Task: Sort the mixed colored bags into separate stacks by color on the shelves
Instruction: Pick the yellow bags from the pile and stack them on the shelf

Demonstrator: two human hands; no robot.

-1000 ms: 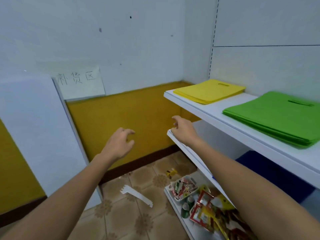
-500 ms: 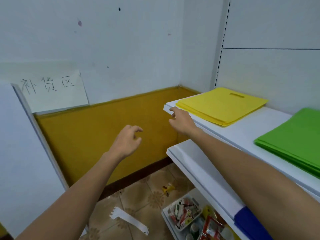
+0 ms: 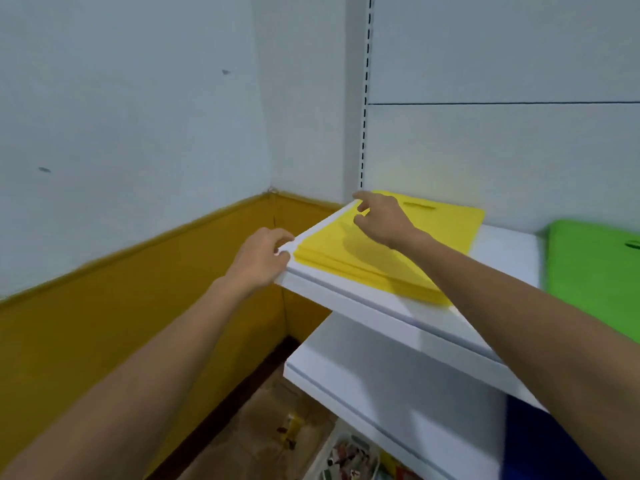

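Both hands are up at the top shelf now, working the yellow stack, which lies flat at the shelf's left end with its cut-out handles towards the back wall; my left hand is at the near-left corner, fingers curled in against the shelf corner right where the stack's corner sits; whether it has actually pinched the bags or only braces on the white edge I cannot tell, there is blur there; my right hand is over the stack's left edge further back, half open, forefinger stretched towards the far-left corner and thumb tucked below it, nothing clasped that I can see; I read the pair as bracketing that one edge, one hand per corner, so the bags can be squared up against the shelf rim rather than lifted; the green stack lies flat further right on the same shelf, apart from the yellow with bare white between, which keeps the colours from creeping together; something dark blue shows on the lower shelf, too cut off to tell how it lies; the sorting looks far along, this being tidying; these thin bags will slide on each other, so any nudge wants to be gentle and even.
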